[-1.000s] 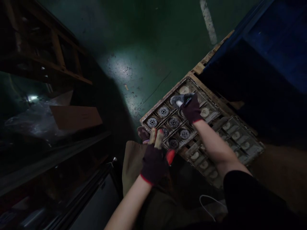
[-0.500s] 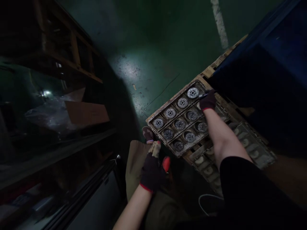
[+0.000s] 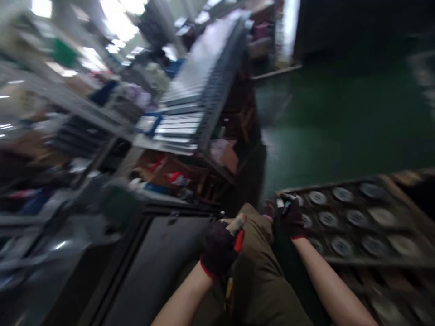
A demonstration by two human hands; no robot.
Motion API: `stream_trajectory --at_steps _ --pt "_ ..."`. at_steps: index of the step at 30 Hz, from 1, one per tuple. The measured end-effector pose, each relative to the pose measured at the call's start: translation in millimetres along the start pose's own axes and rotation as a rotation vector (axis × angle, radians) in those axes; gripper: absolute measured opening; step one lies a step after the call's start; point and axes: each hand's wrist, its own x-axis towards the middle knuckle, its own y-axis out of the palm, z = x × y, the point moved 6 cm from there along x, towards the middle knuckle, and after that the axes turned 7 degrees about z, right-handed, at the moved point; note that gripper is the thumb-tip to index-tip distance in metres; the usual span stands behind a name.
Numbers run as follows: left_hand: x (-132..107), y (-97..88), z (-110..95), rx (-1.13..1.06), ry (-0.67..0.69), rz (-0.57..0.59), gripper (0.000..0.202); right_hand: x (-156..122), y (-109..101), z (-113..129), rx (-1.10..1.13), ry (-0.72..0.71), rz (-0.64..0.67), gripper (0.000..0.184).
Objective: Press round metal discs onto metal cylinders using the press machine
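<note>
Both hands wear dark gloves with red cuffs. My right hand (image 3: 291,218) is closed on a slim dark marker pen (image 3: 287,207) at the near left corner of a tray of metal clutch discs (image 3: 350,217). Several discs sit in separate compartments of the tray, and the motion blur softens them. My left hand (image 3: 220,246) hangs apart from the tray, above my olive trousers (image 3: 260,271). A tan strip and a red patch show at its fingertips, and the blur hides whether these are held or part of the glove.
A wooden pallet (image 3: 384,280) lies under the tray, with a green floor (image 3: 340,122) beyond it. To the left stand a dark machine cover (image 3: 152,267) and a tall rack of flat grey panels (image 3: 200,90). Shelves of boxes and assorted goods (image 3: 78,122) fill the far left.
The view has swung sharply left and up, bringing the rack and shelves in and pushing the tray to the lower right. My right hand has moved from above the discs to the tray's corner.
</note>
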Motion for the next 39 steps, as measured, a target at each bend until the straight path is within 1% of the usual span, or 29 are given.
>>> stream_trajectory --at_steps 2,4,6,8,9,11,13,15,17,18,19,20,22,24,27,28,29,30,31,33,34,36,39 --pt "-25.6 -50.8 -4.6 0.055 0.022 -0.149 0.058 -0.7 50.3 76.7 0.102 -0.233 0.089 0.036" --pt "-57.9 -100.5 -6.0 0.158 0.033 -0.287 0.068 -19.1 95.9 160.9 0.209 -0.489 0.208 0.036" --pt "-98.7 -147.4 -0.7 0.285 -0.024 -0.377 0.074 -54.9 135.3 240.4 0.303 -0.714 0.347 0.033" --pt "-148.4 -191.3 12.5 0.411 -0.172 -0.425 0.067 -102.6 175.9 308.1 0.316 -0.897 0.556 0.033" --pt "-176.5 -212.4 21.4 0.469 -0.270 -0.444 0.061 -128.9 196.7 336.3 0.292 -0.977 0.667 0.035" --pt "-237.9 -251.8 41.0 0.561 -0.479 -0.489 0.052 -182.0 238.2 382.1 0.201 -1.115 0.856 0.039" --pt "-301.5 -286.4 59.6 0.613 -0.680 -0.566 0.049 -230.2 276.4 417.5 0.101 -1.205 0.957 0.040" --pt "-359.6 -311.9 77.3 0.621 -0.901 -0.626 0.048 -272.6 311.9 446.1 -0.020 -1.246 1.025 0.040" --pt "-404.5 -325.2 92.6 0.575 -1.143 -0.623 0.044 -308.8 344.3 468.6 -0.189 -1.257 1.082 0.040" --pt "-419.5 -327.4 98.1 0.543 -1.244 -0.591 0.041 -323.8 358.9 477.5 -0.284 -1.255 1.099 0.040" --pt "-429.0 -327.7 101.7 0.516 -1.317 -0.549 0.039 -336.5 372.3 484.7 -0.379 -1.251 1.107 0.041" --pt "-433.4 -327.1 103.3 0.498 -1.358 -0.503 0.037 -347.2 384.4 490.0 -0.470 -1.249 1.107 0.042" --pt "-431.5 -326.6 102.2 0.502 -1.368 -0.429 0.034 -362.5 404.3 495.2 -0.617 -1.263 1.089 0.043" --pt "-424.4 -329.1 100.5 0.530 -1.345 -0.357 0.033 -370.7 417.0 495.0 -0.691 -1.298 1.055 0.042" --pt "-417.7 -338.1 106.2 0.494 -1.324 -0.208 0.035 -372.6 422.2 490.6 -0.690 -1.334 1.028 0.044" --pt "-416.1 -344.6 108.9 0.488 -1.310 -0.183 0.035 -371.4 421.2 489.4 -0.684 -1.329 1.028 0.046" --pt "-413.6 -354.8 110.5 0.513 -1.286 -0.199 0.035 -370.0 419.5 488.8 -0.681 -1.320 1.028 0.047" --pt "-409.9 -368.4 110.0 0.578 -1.248 -0.259 0.037 -368.5 417.4 488.8 -0.687 -1.308 1.024 0.048" --pt "-404.9 -384.4 107.2 0.677 -1.196 -0.353 0.041 -367.4 415.4 489.1 -0.698 -1.295 1.020 0.050" --pt "-392.7 -416.1 97.0 0.894 -1.077 -0.564 0.060 -366.5 412.3 490.9 -0.715 -1.280 1.013 0.049" --pt "-386.5 -429.6 93.1 0.971 -1.037 -0.643 0.070 -366.5 411.5 491.7 -0.716 -1.275 1.013 0.048" --pt "-376.6 -452.6 91.3 1.053 -1.036 -0.730 0.082 -366.2 411.7 492.9 -0.697 -1.264 1.014 0.044" --pt "-370.4 -476.6 97.2 1.075 -1.074 -0.778 0.089 -364.1 414.6 492.2 -0.671 -1.243 1.017 0.042"
